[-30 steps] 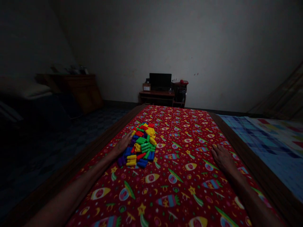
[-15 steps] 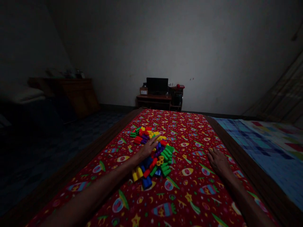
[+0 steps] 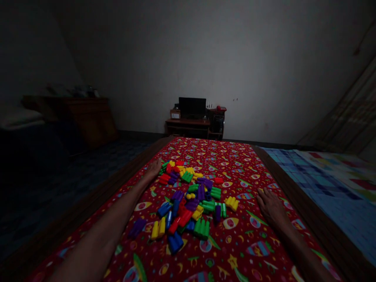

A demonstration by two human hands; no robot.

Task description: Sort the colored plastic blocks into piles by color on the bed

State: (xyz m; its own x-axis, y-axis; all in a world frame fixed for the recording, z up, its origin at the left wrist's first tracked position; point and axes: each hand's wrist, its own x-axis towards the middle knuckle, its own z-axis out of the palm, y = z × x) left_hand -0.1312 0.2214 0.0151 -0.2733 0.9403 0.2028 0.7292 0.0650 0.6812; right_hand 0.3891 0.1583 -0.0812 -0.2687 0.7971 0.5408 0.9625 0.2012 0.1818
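Note:
Several toy building blocks in green, red, yellow, blue and purple lie in a loose heap on a red patterned cloth point(image 3: 241, 244). My left hand point(image 3: 153, 169) is at the far left edge of the heap, fingers stretched forward, beside a green block point(image 3: 163, 168); whether it touches the block I cannot tell. My right hand point(image 3: 270, 204) lies flat on the cloth with nothing in it. Nearest to it is a yellow block point(image 3: 232, 203). A purple block point(image 3: 137, 228) and a dark blue block point(image 3: 175, 243) are on the near side.
A dark monitor point(image 3: 192, 107) stands on a wooden desk point(image 3: 188, 122) by the far wall. To the left is a wooden cabinet point(image 3: 88, 119). Blue checked bedding point(image 3: 296, 176) spreads out on the right, past the brown edge point(image 3: 282, 184).
My left hand has moved from above the heap to its far left side. The blocks are spread wider, some toward me and the right. My right hand stays put.

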